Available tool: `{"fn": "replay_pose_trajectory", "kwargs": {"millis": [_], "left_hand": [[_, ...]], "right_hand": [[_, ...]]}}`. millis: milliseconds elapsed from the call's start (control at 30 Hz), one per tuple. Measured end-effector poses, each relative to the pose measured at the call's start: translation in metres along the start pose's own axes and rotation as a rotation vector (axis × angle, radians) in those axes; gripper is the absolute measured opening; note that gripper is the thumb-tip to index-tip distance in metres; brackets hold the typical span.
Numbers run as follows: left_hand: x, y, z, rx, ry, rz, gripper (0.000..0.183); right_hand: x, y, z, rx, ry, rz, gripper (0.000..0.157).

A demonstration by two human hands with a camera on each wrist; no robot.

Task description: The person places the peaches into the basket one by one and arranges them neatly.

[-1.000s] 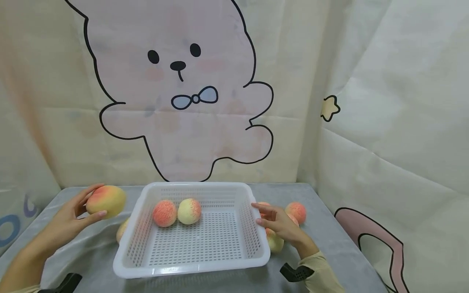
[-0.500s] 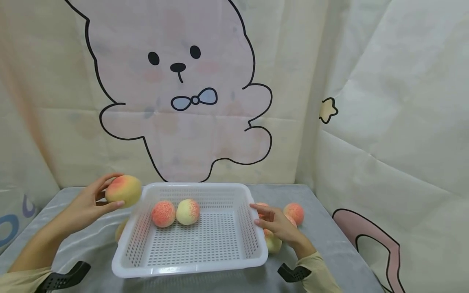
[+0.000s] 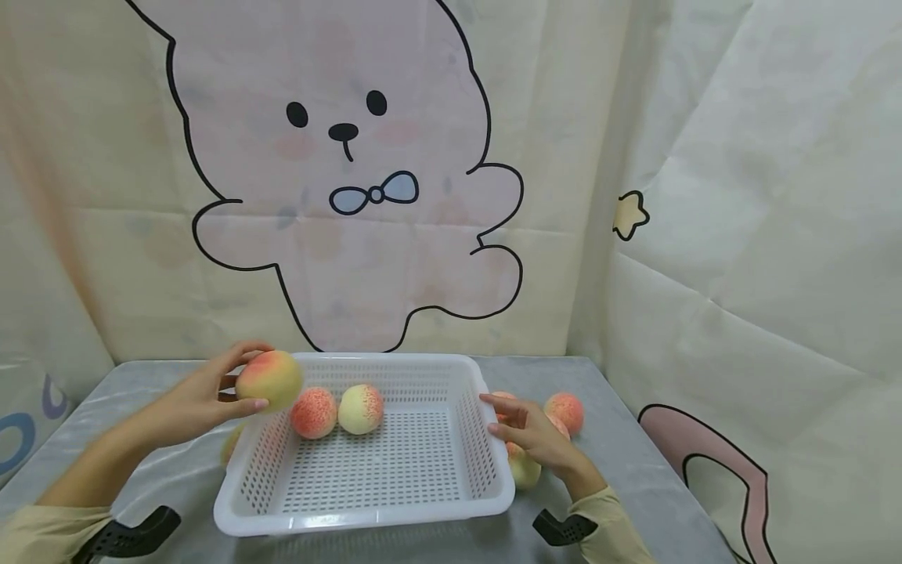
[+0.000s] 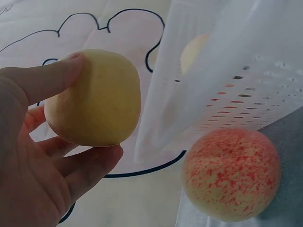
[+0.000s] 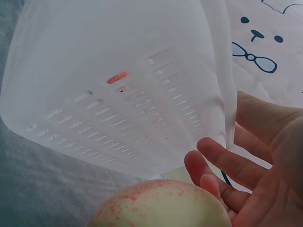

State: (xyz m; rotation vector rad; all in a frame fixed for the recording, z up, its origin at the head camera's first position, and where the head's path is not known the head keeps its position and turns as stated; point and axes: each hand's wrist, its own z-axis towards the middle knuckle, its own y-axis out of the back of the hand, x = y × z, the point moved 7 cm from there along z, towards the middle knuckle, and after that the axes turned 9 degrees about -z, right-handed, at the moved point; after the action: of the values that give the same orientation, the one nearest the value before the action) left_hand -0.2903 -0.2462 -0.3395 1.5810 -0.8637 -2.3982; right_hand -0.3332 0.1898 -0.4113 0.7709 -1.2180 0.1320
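Observation:
My left hand [image 3: 204, 395] holds a yellow peach with a red blush [image 3: 270, 381] between thumb and fingers, over the left rim of a white perforated plastic basket [image 3: 395, 513]. In the left wrist view the peach [image 4: 97, 99] is gripped from the side, apart from the basket wall. Inside the basket lie a red peach [image 3: 314, 413] and a pale peach with red speckles [image 3: 362, 409], side by side. At the basket's right rim my right hand [image 3: 539, 435] pinches the edge, thumb at the rim and fingers against the outer wall [image 5: 118, 113].
Right of the basket, several peaches sit on the grey cloth [image 3: 634, 501], among them a red one [image 3: 564, 413] and a yellowish one [image 3: 524, 468] partly under my right hand. Another peach [image 3: 230, 446] shows beyond the basket's left side. A printed curtain [image 3: 338, 274] stands behind.
My left hand has carried the peach rightward, first up and then slightly down, from beside the basket to over its left rim. My right hand has kept its hold on the right rim.

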Motion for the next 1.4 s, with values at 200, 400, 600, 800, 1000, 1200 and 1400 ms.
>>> {"fn": "replay_pose_trajectory", "kwargs": {"millis": [200, 400, 600, 800, 1000, 1200, 1400], "left_hand": [[0.001, -0.016, 0.006, 0.061, 0.008, -0.004, 0.069], [0.003, -0.025, 0.009, 0.091, 0.008, 0.061, 0.07], [0.002, -0.029, 0.01, 0.105, 0.01, 0.063, 0.071], [-0.001, -0.037, 0.012, 0.14, 0.03, 0.085, 0.071], [-0.004, -0.048, 0.015, 0.167, 0.03, 0.13, 0.069], [-0.001, -0.059, 0.013, 0.204, 0.082, 0.152, 0.072], [0.005, -0.065, 0.012, 0.224, 0.089, 0.164, 0.075]], "right_hand": [[0.0, -0.001, 0.0, 0.002, 0.01, 0.012, 0.059], [0.0, 0.0, 0.0, 0.001, 0.014, 0.01, 0.059], [0.001, 0.001, 0.002, 0.003, 0.019, 0.006, 0.06], [0.001, 0.001, 0.001, 0.004, 0.023, 0.016, 0.059], [-0.001, 0.001, -0.001, 0.001, 0.022, 0.022, 0.058], [-0.002, -0.001, -0.002, -0.002, 0.013, 0.022, 0.059], [-0.002, 0.0, -0.001, -0.003, 0.011, 0.009, 0.059]]}}
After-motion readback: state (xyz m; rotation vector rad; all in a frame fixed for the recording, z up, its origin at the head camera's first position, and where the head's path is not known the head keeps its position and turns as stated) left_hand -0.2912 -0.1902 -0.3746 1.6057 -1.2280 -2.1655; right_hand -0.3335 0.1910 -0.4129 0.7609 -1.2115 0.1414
